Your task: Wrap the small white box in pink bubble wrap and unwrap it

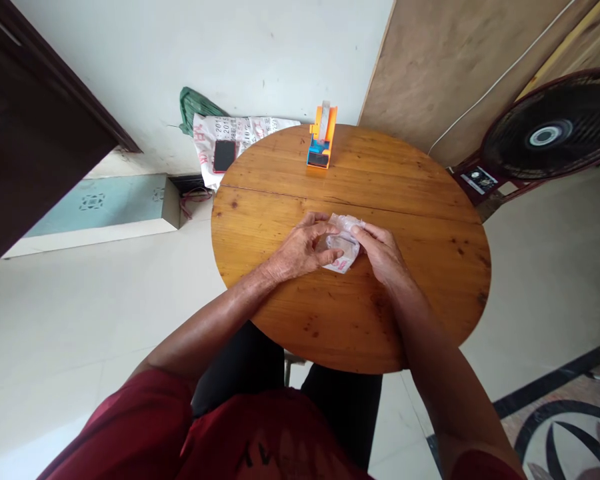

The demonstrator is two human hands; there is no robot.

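Observation:
Over the middle of the round wooden table [280, 200] I hold a small crumpled plastic bag [349, 248], whitish and see-through with pink-red print near its lower edge. Its left side lies between the curved thumb and fingers of my left hand [310, 248]. At the right edge, my right hand [379, 248] pinches the plastic, thumb on top. Folds hide whether anything is inside the bag. Behind both hands, near the table's far edge, an orange and blue tape dispenser [321, 143] stands upright with a roll of tape in it.
Left of the table, a dark phone [225, 156] lies on a printed white sack [207, 137], beside a green bag [195, 107]. A large black fan [550, 133] is at the right. The wall rises just behind the table. A pale blue-topped block [125, 193] sits on the floor.

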